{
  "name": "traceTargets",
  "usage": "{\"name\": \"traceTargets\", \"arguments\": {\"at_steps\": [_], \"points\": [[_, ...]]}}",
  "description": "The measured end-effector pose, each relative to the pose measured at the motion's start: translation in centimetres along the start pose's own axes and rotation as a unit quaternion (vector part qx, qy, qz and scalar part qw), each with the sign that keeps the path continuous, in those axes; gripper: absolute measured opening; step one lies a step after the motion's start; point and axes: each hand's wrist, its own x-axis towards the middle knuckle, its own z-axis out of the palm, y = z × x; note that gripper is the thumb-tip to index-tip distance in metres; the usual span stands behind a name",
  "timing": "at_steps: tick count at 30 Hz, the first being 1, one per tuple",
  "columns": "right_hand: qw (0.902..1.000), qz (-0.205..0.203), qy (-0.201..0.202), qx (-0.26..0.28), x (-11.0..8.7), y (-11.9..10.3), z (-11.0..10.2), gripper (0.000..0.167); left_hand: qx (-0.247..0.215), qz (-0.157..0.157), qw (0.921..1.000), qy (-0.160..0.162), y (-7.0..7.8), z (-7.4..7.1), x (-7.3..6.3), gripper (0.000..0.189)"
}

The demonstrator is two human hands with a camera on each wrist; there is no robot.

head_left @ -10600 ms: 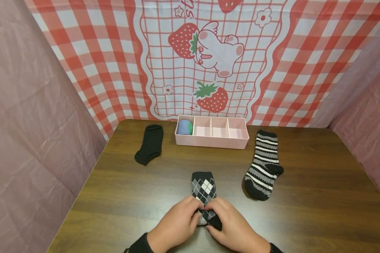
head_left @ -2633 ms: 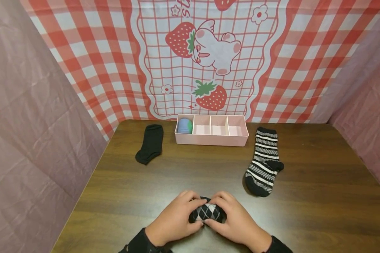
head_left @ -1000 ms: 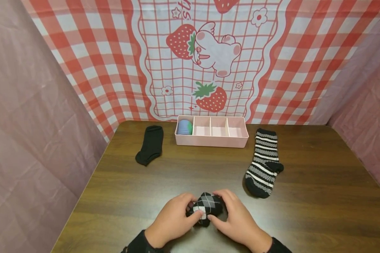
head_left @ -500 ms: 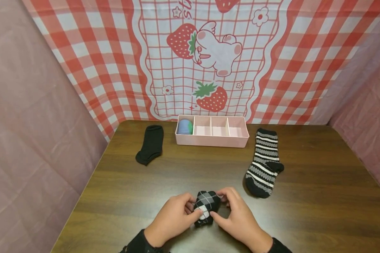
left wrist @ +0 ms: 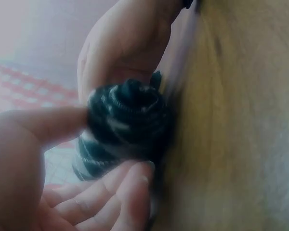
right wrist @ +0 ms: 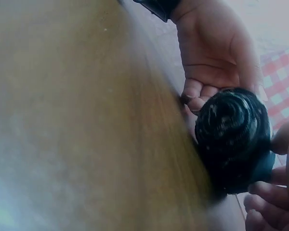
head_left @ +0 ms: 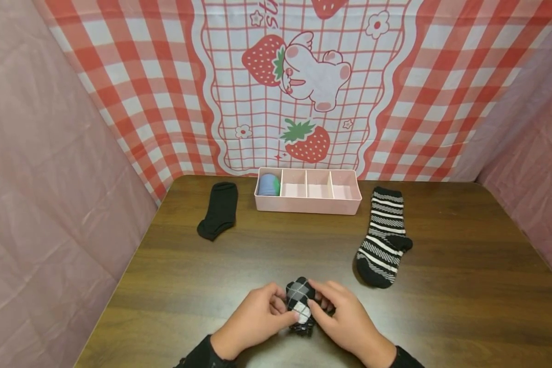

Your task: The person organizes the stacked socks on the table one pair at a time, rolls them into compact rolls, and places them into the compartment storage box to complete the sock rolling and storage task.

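Note:
An argyle sock (head_left: 299, 292) in black, grey and white is rolled into a compact bundle near the table's front edge. My left hand (head_left: 256, 318) pinches its left side, thumb in front and fingers behind. From the right, my right hand (head_left: 349, 321) grips the same bundle with thumb and fingers. Both wrist views show a spiral end on the rolled sock (left wrist: 123, 127), and the right wrist view has the sock (right wrist: 233, 139) dark between the two hands. Its underside is hidden.
A pink divided box (head_left: 307, 205) stands at the table's back edge, a blue-and-green rolled item (head_left: 269, 185) in its leftmost compartment. Flat on the wooden table (head_left: 165, 286) lie a black ankle sock (head_left: 218, 209) at left and a striped sock (head_left: 383, 237) at right.
Earlier the argyle sock lay stretched out; it has since been rolled into a short bundle. Over the last second the bundle has turned between my hands and shifted slightly right.

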Motion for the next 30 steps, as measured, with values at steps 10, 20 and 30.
{"name": "traceTargets", "arguments": {"at_steps": [10, 20, 30], "points": [[0.9763, 0.19, -0.062, 0.082, 0.5, -1.2, -0.5, 0.055, -0.01, 0.028, 0.9995, -0.014, -0.2, 0.5, 0.2, 0.044], [0.9574, 0.26, -0.089, 0.088, 1.1, -1.7, -0.7, 0.059, -0.033, 0.04, 0.9979, -0.039, 0.0, 0.6, 0.1, 0.057], [0.9596, 0.229, -0.143, -0.08, 2.5, -3.6, -1.4, 0.034, -0.05, 0.024, 0.9964, -0.063, -0.1, 0.4, 0.1, 0.055]]}}
